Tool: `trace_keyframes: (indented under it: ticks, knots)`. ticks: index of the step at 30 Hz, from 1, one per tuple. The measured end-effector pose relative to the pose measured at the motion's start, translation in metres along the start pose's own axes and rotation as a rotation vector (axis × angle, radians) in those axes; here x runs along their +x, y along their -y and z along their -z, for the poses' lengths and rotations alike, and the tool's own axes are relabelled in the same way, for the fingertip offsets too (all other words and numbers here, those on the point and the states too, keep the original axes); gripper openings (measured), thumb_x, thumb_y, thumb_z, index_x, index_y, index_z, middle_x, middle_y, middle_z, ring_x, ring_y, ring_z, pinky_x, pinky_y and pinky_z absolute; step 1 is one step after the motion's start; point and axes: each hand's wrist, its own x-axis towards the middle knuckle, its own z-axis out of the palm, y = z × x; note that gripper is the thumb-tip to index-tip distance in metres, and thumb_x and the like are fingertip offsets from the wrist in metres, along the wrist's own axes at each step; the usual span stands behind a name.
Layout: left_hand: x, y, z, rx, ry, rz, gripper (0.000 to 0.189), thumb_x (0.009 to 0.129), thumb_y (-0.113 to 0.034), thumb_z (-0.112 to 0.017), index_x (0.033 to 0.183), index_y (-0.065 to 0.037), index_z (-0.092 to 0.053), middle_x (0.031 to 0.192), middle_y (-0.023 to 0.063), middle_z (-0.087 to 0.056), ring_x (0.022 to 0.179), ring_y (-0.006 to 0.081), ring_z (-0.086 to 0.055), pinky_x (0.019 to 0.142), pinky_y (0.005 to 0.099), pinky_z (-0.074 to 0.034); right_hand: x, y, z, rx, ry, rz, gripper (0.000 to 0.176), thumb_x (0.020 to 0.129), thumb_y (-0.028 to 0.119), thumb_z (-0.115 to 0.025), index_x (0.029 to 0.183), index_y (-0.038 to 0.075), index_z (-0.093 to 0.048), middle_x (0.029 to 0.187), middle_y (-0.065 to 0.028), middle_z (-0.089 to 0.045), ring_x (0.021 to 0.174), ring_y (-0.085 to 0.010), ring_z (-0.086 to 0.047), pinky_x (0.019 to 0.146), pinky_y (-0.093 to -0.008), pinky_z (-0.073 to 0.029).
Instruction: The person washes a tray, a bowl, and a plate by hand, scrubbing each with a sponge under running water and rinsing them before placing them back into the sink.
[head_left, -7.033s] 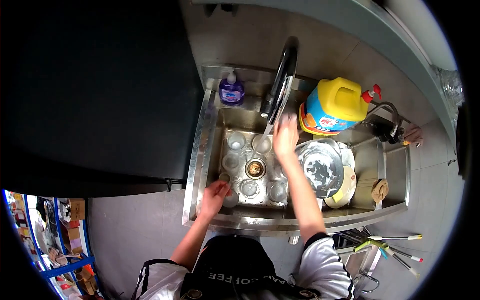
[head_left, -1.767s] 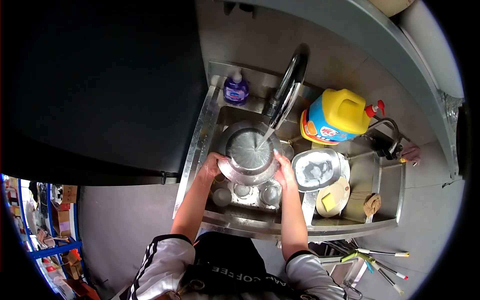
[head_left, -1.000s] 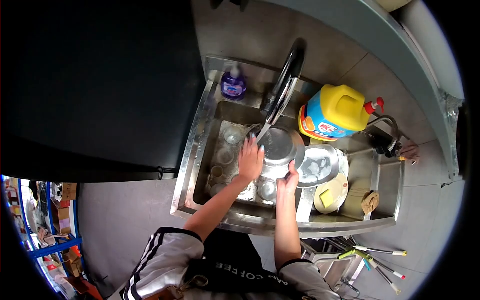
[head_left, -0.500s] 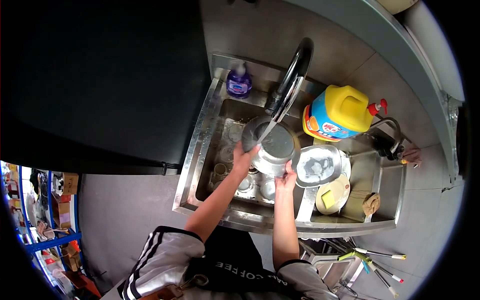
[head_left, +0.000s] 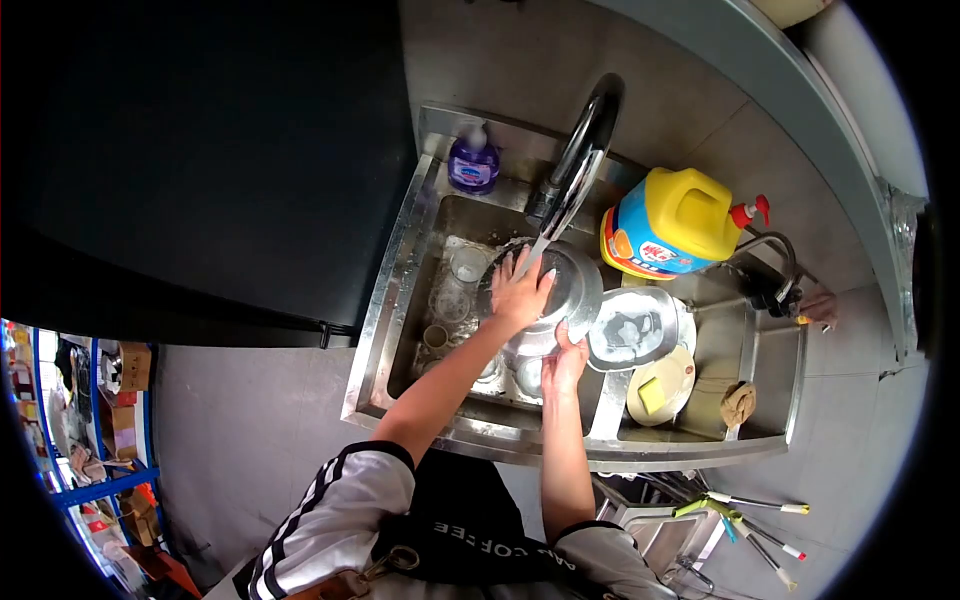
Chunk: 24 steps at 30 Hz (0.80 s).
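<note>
A round metal bowl (head_left: 573, 285) is tilted under the running faucet (head_left: 590, 145), over the left basin of the sink. My left hand (head_left: 520, 295) lies on the bowl with its fingers spread, and the water stream meets it there. At the bowl's near edge my right hand (head_left: 566, 364) grips the rim, thumb on top and the other fingers partly hidden. Beneath the bowl, several glasses and a small cup (head_left: 436, 336) stand in the left basin, partly covered by the bowl and my arms.
The right basin holds an oval metal tray (head_left: 632, 330), a plate (head_left: 676, 392) with a yellow sponge (head_left: 652, 396) and a brown cloth (head_left: 738, 404). Behind it stands a large yellow detergent jug (head_left: 675, 225). A purple soap bottle (head_left: 473, 165) is at the back left corner.
My left hand has gone from gripping the bowl's left rim to lying spread across its surface, further up. The right hand still holds the near rim.
</note>
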Motion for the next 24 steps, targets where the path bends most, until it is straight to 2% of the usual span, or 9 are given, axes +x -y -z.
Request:
trace_keyframes:
  ticks: [2,9,11,13,17,19,20,22,24]
  knots:
    - [0.013,0.007,0.002,-0.223,0.339,-0.031,0.060,0.083,-0.047,-0.032,0.128,-0.009,-0.025,0.130,0.0195,-0.025,0.119,0.0348,-0.024,0.097,0.0421,-0.020,0.002,0.002,-0.001,-0.023,0.005,0.015,0.025,0.079,0.000,-0.051,0.103,0.003,-0.049,0.094,-0.0057,-0.056,0.082,-0.0150,-0.054,0.071,-0.0265,-0.043]
    - [-0.004,0.006,0.016,-0.392,0.257,-0.014,0.065,0.081,-0.048,-0.038,0.127,-0.005,-0.024,0.129,0.0226,-0.024,0.121,0.0399,-0.017,0.099,0.0440,-0.016,0.012,-0.011,-0.020,-0.622,0.121,0.146,0.014,0.075,-0.002,-0.050,0.087,0.000,-0.056,0.076,-0.0031,-0.058,0.064,-0.0100,-0.050,0.059,-0.0243,-0.040]
    - [0.007,0.050,-0.002,-0.640,0.405,0.307,0.078,0.074,-0.057,-0.042,0.129,-0.006,-0.022,0.129,0.0220,-0.026,0.115,0.0384,-0.031,0.095,0.0449,-0.024,0.004,-0.007,-0.028,-1.117,0.296,0.237,0.010,0.076,0.005,-0.053,0.085,0.000,-0.056,0.068,-0.0074,-0.059,0.059,-0.0155,-0.053,0.055,-0.0295,-0.040]
    - [0.018,0.035,0.087,-0.948,0.749,0.738,0.074,0.071,-0.054,-0.048,0.123,-0.005,-0.032,0.121,0.0206,-0.036,0.099,0.0342,-0.048,0.079,0.0448,-0.042,0.001,-0.024,-0.024,-1.414,0.424,0.517,0.007,0.070,0.006,-0.054,0.076,0.004,-0.054,0.065,-0.0222,-0.054,0.064,-0.0402,-0.052,0.054,-0.0447,-0.041]
    - [0.016,0.094,0.067,-0.939,0.747,0.878,0.049,0.072,-0.022,-0.060,0.114,-0.003,-0.042,0.099,0.0133,-0.053,0.069,0.0231,-0.057,0.053,0.0298,-0.048,-0.008,-0.037,-0.023,-1.759,0.618,0.599,0.016,0.067,0.010,-0.056,0.083,0.006,-0.055,0.073,-0.0162,-0.058,0.067,-0.0356,-0.056,0.065,-0.0431,-0.045]
    - [-0.005,0.083,0.084,-0.918,0.375,0.850,0.039,0.072,-0.008,-0.058,0.108,-0.002,-0.046,0.091,0.0099,-0.056,0.072,0.0205,-0.056,0.058,0.0304,-0.048,0.007,-0.039,-0.011,-1.541,0.813,0.809,0.030,0.069,0.019,-0.060,0.096,0.007,-0.055,0.088,-0.0124,-0.059,0.089,-0.0313,-0.054,0.084,-0.0401,-0.038]
    - [-0.013,0.091,0.075,-0.913,0.383,0.840,0.039,0.072,-0.008,-0.058,0.108,-0.002,-0.046,0.091,0.0099,-0.056,0.072,0.0205,-0.056,0.058,0.0304,-0.048,-0.001,-0.019,-0.011,-1.564,0.828,0.637,0.044,0.067,0.027,-0.065,0.105,0.009,-0.054,0.106,-0.0115,-0.054,0.107,-0.0294,-0.043,0.096,-0.0384,-0.026]
    - [-0.030,0.118,0.048,-1.220,0.052,0.462,0.024,0.072,-0.001,-0.054,0.096,-0.002,-0.051,0.083,0.0078,-0.057,0.077,0.0165,-0.055,0.068,0.0285,-0.045,-0.003,-0.017,0.003,-1.485,0.510,0.711,0.057,0.068,0.026,-0.065,0.114,0.001,-0.043,0.113,-0.0189,-0.046,0.112,-0.0347,-0.035,0.096,-0.0442,-0.023]
    - [-0.031,0.124,0.050,-1.296,0.109,0.511,0.024,0.072,0.000,-0.055,0.095,-0.002,-0.051,0.086,0.0072,-0.057,0.080,0.0156,-0.054,0.071,0.0269,-0.043,0.003,-0.028,0.017,-1.377,0.316,0.758,0.059,0.070,0.025,-0.064,0.115,-0.003,-0.039,0.112,-0.0215,-0.045,0.112,-0.0352,-0.035,0.095,-0.0459,-0.024]
